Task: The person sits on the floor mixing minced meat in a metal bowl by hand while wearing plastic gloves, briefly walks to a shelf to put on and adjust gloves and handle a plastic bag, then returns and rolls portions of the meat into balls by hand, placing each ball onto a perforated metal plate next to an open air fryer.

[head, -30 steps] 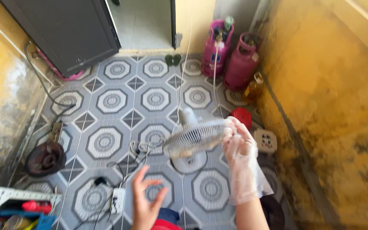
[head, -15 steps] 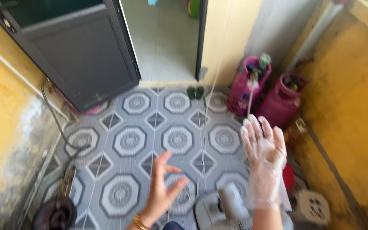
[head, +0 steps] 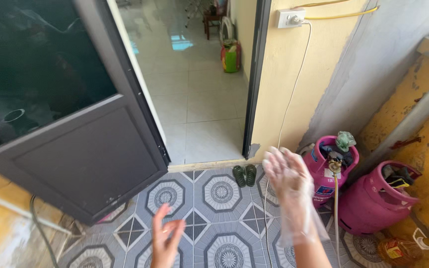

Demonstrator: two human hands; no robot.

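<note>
The right hand is hanging in mid-air with fingers spread and released, grasping nothing; it is wearing a loose clear plastic glove that is bagging around the wrist, probably to be keeping the skin clean. The left hand is bare, sitting lower and to the left, fingers open and loosely curled, also holding nothing. Neither hand is touching any object, and a clear gap is lying between them. Below both hands the patterned tile floor is running out toward the threshold. Just beyond the right hand's fingertips a pair of green sandals is lying at the doorstep, likely parked there for stepping in and out. A white cable is dropping from a wall socket down the yellow wall, passing close behind the gloved hand. To the right, two pink gas cylinders are standing against the wall, the nearer one just beside the gloved hand, and a bottle of amber liquid is lying near the farther one. To the left, the dark door is standing swung open, its lower edge over the tiles, narrowing that side. The doorway is opening straight ahead onto pale indoor tiles, giving the widest room for moving.
</note>
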